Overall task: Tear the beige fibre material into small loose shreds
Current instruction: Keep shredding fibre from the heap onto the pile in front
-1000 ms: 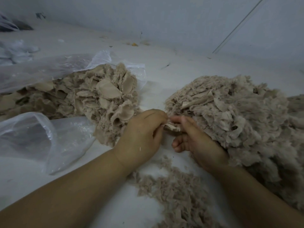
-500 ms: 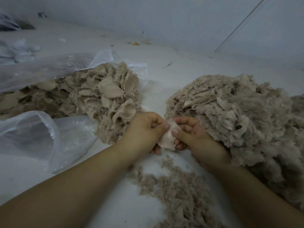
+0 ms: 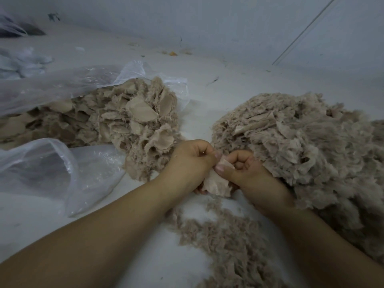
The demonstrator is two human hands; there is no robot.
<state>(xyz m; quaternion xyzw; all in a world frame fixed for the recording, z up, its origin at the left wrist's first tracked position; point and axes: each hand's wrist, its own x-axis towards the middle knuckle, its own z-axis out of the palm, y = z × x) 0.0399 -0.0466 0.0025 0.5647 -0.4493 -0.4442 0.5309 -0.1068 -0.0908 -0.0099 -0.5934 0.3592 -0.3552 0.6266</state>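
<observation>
Left hand (image 3: 192, 163) and right hand (image 3: 242, 170) both pinch one beige flake (image 3: 216, 183) between the piles; since a second ago it hangs larger below the fingers; tear apparently just starting.

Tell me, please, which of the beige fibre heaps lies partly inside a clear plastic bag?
The left heap: the bag covers its far side. The right heap lies bare.

The fibre piece (image 3: 216, 183) is pale pinkish beige. Both heaps, left (image 3: 116, 119) and right (image 3: 291, 142), are greyish beige. The plastic bag (image 3: 62, 169) is clear; the table (image 3: 207, 94) is white.
</observation>
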